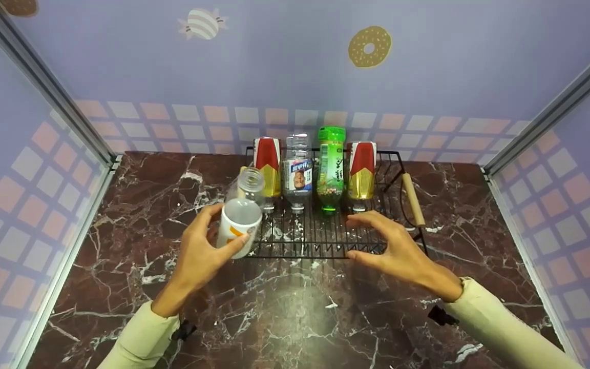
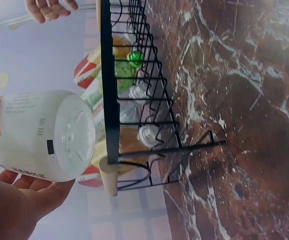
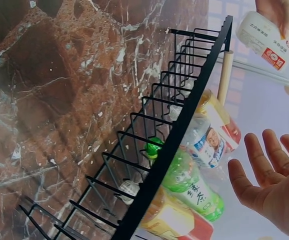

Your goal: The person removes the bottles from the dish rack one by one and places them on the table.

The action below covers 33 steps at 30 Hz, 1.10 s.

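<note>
- My left hand (image 1: 200,256) lies at 8 o'clock from the middle of the head view, gripping a white-labelled bottle (image 1: 241,218), thumb on the near side and fingers curled round the far side.
- I hold that bottle upright, off the counter, its clear neck (image 1: 251,179) up and its base down; in the head view it overlaps the rack's 8 o'clock corner.
- My right hand (image 1: 400,251) is at 4 o'clock, holding nothing, thumb apart from the loosely bent fingers, and raised near the rack's near edge.
- The black wire rack (image 1: 300,257) stands on the counter between my hands, with a wooden handle (image 1: 413,200) at its 3 o'clock end and a second handle (image 3: 226,75) at its 9 o'clock end.
- Four bottles stand neck down in the rack, in a row along its 12 o'clock side.
- From 9 towards 3 o'clock I see a red-and-yellow bottle (image 1: 268,166), a clear bottle with a picture label (image 1: 298,177), a green bottle (image 1: 331,169) and another red-and-yellow one (image 1: 361,169).
- The counter (image 1: 295,312) under the rack is dark reddish brown with white veins.
- At 12 o'clock rises a lilac wall (image 1: 285,61) with pink and white squares along its foot, a candy picture (image 1: 203,24) at 11 and a doughnut picture (image 1: 370,47) at 1.
- Pale sleeves (image 1: 500,323) cover my forearms.
</note>
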Available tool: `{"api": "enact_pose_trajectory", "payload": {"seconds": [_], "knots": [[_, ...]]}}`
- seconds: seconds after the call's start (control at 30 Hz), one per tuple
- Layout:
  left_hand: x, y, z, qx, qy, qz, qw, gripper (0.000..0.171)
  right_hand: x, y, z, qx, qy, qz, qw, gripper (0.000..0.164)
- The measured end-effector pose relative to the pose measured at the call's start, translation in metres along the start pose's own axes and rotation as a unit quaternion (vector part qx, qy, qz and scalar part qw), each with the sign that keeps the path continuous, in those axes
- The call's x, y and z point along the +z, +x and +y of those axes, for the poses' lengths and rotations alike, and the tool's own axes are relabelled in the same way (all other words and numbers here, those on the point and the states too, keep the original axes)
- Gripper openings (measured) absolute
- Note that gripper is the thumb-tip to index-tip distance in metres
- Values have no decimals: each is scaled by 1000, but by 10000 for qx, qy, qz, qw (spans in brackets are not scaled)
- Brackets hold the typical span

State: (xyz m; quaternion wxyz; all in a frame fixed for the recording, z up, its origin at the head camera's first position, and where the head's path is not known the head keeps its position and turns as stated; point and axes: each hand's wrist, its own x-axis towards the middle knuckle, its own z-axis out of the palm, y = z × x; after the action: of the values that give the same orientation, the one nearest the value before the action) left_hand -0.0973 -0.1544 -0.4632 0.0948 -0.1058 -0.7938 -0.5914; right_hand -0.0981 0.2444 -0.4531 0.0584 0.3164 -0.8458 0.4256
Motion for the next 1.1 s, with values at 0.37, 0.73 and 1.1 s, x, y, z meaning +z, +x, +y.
{"api": "enact_pose_trajectory", "payload": {"seconds": [0.37, 0.73, 1.1], "knots": [[-18, 12, -16, -42, -483, 603, 9970, 69, 2, 0, 10, 572, 172, 229, 9980, 72], [-29, 21, -34, -285, -564, 1091, 9920, 72, -1, 0, 21, 741, 180, 437, 9961, 74], [-31, 29, -64, -294, -487, 1457, 9877, 70, -1, -1, 29, 904, 120, 529, 9944, 73]]}}
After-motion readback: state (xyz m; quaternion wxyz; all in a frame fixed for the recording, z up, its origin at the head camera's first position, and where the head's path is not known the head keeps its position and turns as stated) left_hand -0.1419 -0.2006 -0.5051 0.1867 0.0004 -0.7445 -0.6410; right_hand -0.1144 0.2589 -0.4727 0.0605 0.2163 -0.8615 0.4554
